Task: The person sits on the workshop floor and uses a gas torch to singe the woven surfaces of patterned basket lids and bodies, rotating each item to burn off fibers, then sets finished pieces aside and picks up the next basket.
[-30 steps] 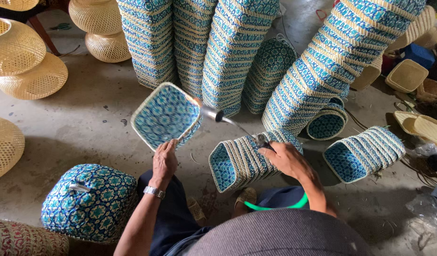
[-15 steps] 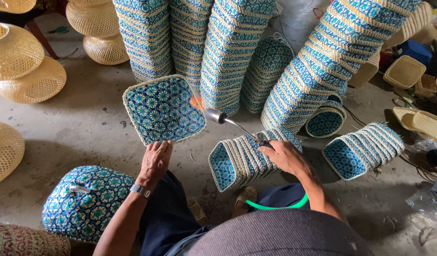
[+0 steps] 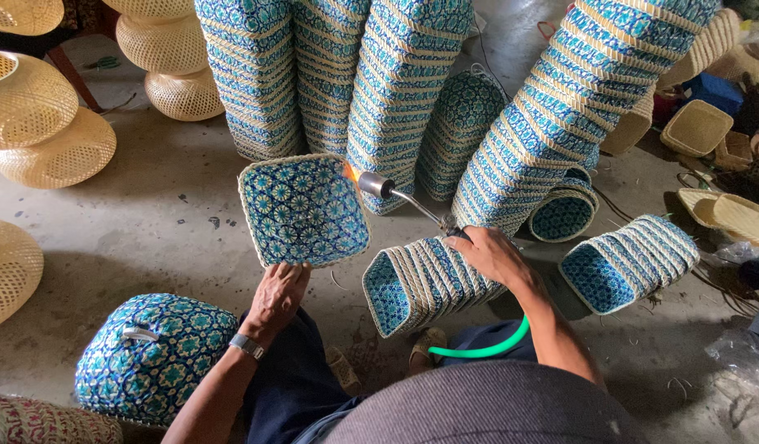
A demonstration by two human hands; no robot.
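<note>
Woven blue basket stands tilted at the scene's middle, gripped at its near edge by the left hand; right hand clasps the torch, flame singeing the basket's right rim; turning the basket likely comes next.

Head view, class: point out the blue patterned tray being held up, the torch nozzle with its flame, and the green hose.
blue patterned tray (image 3: 304, 210), head view, middle of its patterned face.
torch nozzle (image 3: 373, 184), head view, metal head beside the flame.
green hose (image 3: 482, 349), head view, middle of the curved length.
</note>
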